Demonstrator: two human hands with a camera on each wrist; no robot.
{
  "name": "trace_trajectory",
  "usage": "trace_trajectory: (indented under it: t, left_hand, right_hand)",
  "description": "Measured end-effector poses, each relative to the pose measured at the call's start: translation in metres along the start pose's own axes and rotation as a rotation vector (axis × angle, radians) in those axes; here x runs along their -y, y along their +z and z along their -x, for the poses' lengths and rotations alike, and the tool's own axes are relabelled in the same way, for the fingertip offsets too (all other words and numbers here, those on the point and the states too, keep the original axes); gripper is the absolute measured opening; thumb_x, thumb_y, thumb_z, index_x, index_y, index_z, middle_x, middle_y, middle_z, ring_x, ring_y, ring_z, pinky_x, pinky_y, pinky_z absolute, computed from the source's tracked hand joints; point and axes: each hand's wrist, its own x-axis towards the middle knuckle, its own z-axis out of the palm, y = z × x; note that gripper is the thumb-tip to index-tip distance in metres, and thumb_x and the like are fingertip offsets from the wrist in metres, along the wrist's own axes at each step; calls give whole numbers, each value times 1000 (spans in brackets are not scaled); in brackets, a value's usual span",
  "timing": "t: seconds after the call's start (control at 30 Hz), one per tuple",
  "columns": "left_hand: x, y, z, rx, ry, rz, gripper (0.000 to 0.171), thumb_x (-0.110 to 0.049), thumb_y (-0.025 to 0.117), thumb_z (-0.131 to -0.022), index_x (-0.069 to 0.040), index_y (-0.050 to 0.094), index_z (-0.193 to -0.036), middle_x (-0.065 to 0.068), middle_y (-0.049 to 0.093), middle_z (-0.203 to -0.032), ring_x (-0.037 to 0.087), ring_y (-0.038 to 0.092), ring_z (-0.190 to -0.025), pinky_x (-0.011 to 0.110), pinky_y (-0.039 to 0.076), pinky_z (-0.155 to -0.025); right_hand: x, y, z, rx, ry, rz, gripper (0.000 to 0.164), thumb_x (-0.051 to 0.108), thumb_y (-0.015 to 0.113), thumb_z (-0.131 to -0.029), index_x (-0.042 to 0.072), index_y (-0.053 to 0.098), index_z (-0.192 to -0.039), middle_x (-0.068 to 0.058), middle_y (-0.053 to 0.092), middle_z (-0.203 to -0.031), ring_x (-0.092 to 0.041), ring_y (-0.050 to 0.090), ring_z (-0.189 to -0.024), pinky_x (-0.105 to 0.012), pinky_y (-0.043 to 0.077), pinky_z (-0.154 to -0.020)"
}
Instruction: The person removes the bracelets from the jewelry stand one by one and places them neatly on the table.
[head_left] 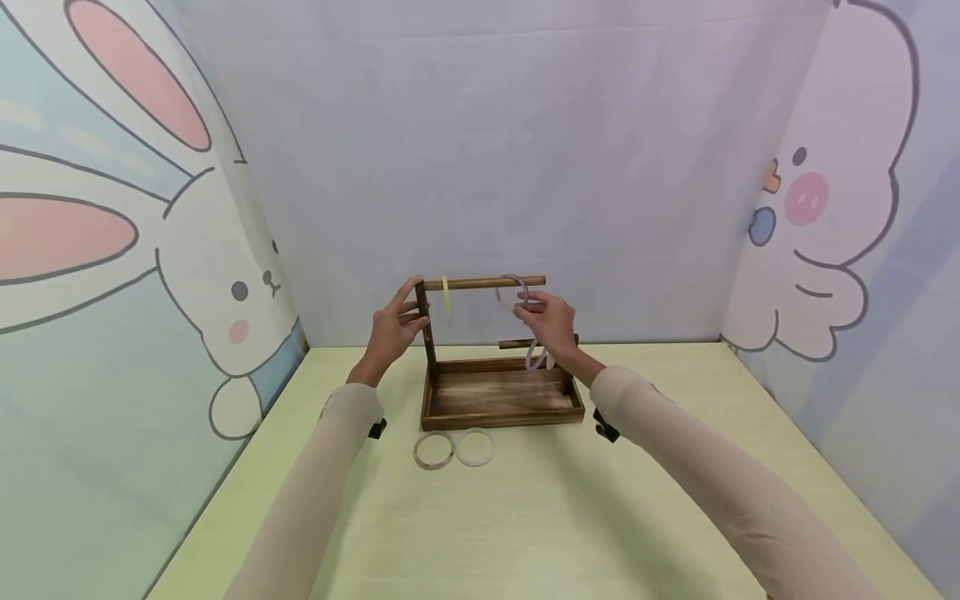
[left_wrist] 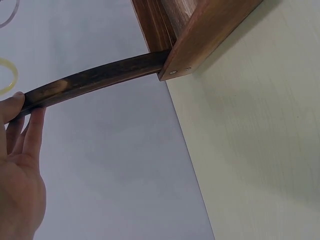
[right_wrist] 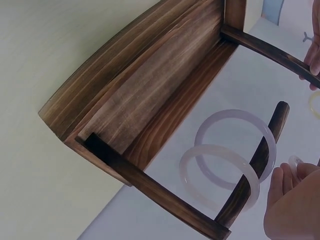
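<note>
My left hand (head_left: 392,331) grips the top of the left post (left_wrist: 100,80) of a wooden bangle rack (head_left: 502,423), thumb on one side and fingers on the other. With thumb and fingers my right hand (head_left: 551,323) pinches a greyish-purple bangle (head_left: 517,277), which appears looped around the upper bar (head_left: 480,283) near its free right end. Farther left on that bar hangs a yellow bangle (head_left: 446,296). On the lower bar (right_wrist: 280,117) hang a lilac bangle (right_wrist: 230,114) and a pale pinkish bangle (right_wrist: 255,192), partly behind my right forearm in the head view.
In front of the rack's tray, a brownish mottled bangle (head_left: 417,451) and a whitish bangle (head_left: 476,464) lie side by side on the pale yellow table (head_left: 480,533). Behind stands a pale cloth wall (head_left: 480,150), with cartoon-printed walls at both sides.
</note>
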Motion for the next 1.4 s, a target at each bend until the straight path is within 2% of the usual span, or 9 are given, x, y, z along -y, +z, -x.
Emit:
trace_trajectory:
  t: [0.03,0.13,0.27,0.6,0.9,1.13,1.4]
  left_hand:
    - [0,0,0,-1,2,1,88,5,74,-93,-39,40,-159,24,69,-129,37,72,-111,44,62,-91]
    - [-1,1,-1,-3,7,0,87,6,74,-92,-39,40,-159,25,69,-129,37,72,-111,45,62,-91]
    - [-2,2,-1,-6,9,-1,88,6,75,-92,-39,40,-159,24,69,-128,37,72,-111,44,62,-91]
    - [-4,4,2,2,-4,0,88,5,74,-93,-40,39,-160,24,69,-128,37,72,-112,43,62,-92]
    - [-1,4,1,8,1,-1,88,3,74,-93,-42,37,-160,25,68,-129,36,72,-113,43,62,-92]
    - [-1,-1,1,9,6,-5,87,3,75,-93,-40,39,-160,25,69,-128,37,72,-111,44,62,-90]
    - [-1,-3,3,8,17,-2,87,5,75,-92,-37,40,-160,26,69,-127,38,73,-110,44,63,-90]
  right_hand:
    - [-1,-2,0,-3,9,-5,26,13,76,-97,7,76,-122,-13,78,-109,-26,77,-100,-45,64,-82]
    - [-3,-6,-1,-17,16,-5,26,13,76,-96,8,77,-121,-13,79,-108,-25,77,-99,-32,63,-70]
    - [-5,-10,0,-35,-3,10,25,13,77,-96,7,77,-120,-14,79,-106,-27,78,-97,-15,54,-57]
    - [-7,-21,2,-37,12,65,27,15,77,-96,7,77,-121,-12,79,-107,-25,77,-98,-25,62,-71]
    - [-10,-36,4,-60,17,51,27,12,77,-95,4,77,-121,-16,78,-107,-29,77,-100,-15,56,-67]
    - [-7,-42,3,-63,25,43,29,10,76,-96,3,75,-124,-18,77,-109,-30,77,-99,-18,59,-71]
    - [-4,-48,5,-60,50,-2,29,8,77,-94,1,75,-122,-19,77,-108,-32,76,-101,-17,61,-70]
